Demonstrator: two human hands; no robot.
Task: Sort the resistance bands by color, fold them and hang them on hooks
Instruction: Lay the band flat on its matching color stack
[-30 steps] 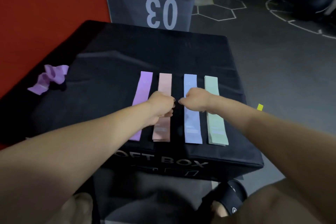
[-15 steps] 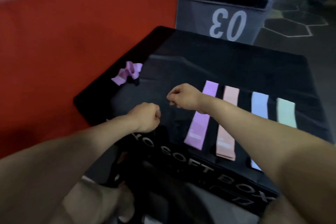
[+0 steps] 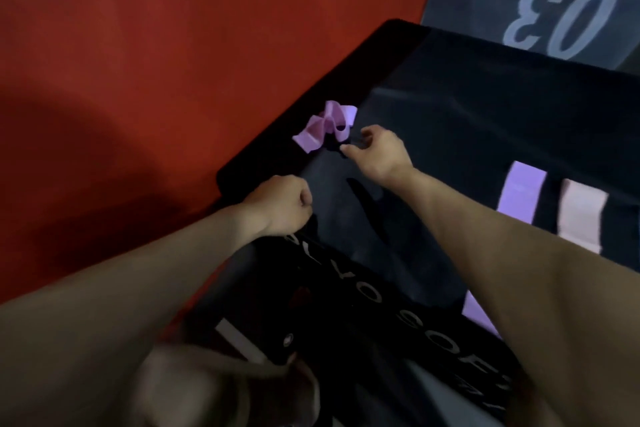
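A crumpled purple resistance band (image 3: 325, 126) lies near the left edge of the black soft box (image 3: 485, 107). My right hand (image 3: 379, 151) hovers just right of it, thumb and fingers spread in a loose curl, holding nothing. My left hand (image 3: 282, 206) is a closed fist over the box's near left corner, empty. A flat purple band (image 3: 519, 196) and a flat pink band (image 3: 581, 218) lie side by side at the right, partly hidden by my right forearm. No hooks are in view.
A red padded wall or mat (image 3: 156, 62) runs along the left side of the box. A grey box marked "03" (image 3: 561, 0) stands behind it. My knee (image 3: 214, 388) shows blurred at the bottom.
My view has swung left. My right hand has moved from the flat bands to the crumpled purple band and uncurled its fingers. The left fist has drifted to the box's left corner.
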